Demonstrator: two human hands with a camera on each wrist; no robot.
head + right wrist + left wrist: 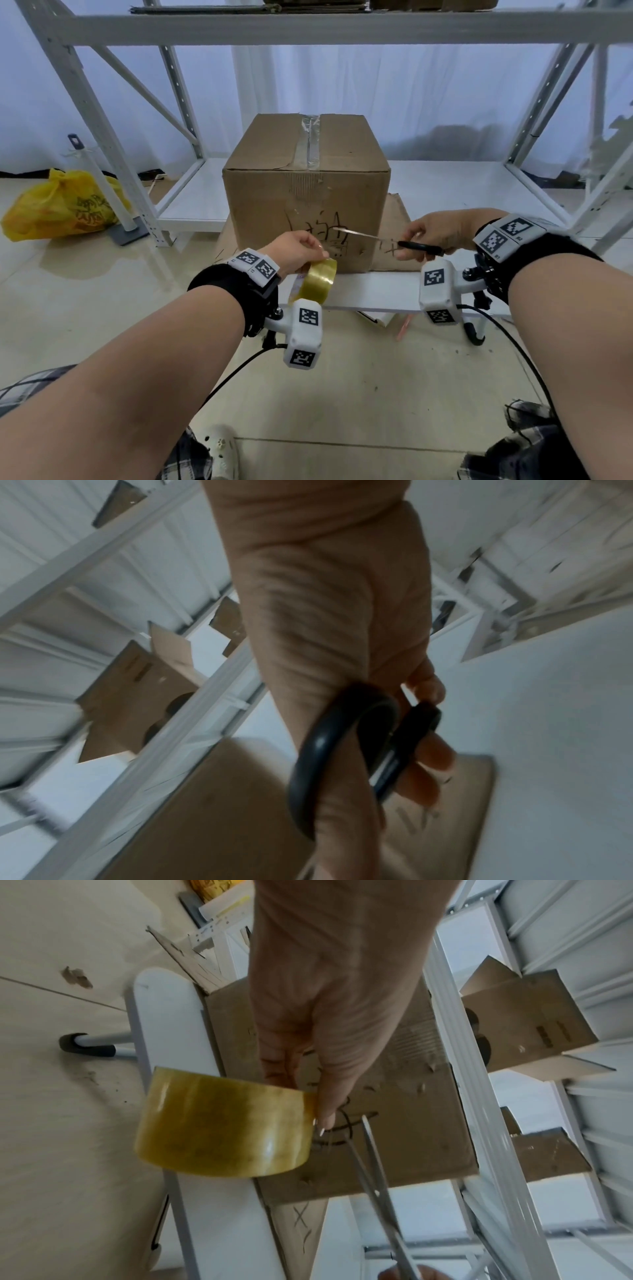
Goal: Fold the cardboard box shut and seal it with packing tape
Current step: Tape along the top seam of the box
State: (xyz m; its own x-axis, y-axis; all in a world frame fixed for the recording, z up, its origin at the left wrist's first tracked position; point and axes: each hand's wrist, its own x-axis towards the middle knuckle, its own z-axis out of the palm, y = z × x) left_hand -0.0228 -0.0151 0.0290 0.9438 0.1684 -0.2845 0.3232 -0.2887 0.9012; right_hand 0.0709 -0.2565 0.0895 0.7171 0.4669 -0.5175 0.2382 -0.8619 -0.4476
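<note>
A closed cardboard box (305,192) stands on a low white table (376,291), with a strip of clear tape (310,144) running along its top seam. In front of its near face my left hand (298,251) grips a yellowish roll of packing tape (317,281), also seen in the left wrist view as the roll (222,1123). My right hand (435,234) holds black-handled scissors (387,238), their blades (369,1164) pointing left toward the roll. The scissor handles (346,750) sit round my fingers in the right wrist view.
A flat cardboard sheet (397,236) lies under the box. White metal shelving (308,31) frames the scene, with a lower shelf (462,192) behind the box. A yellow plastic bag (65,209) sits on the floor at left. Other boxes (527,1023) rest on upper shelves.
</note>
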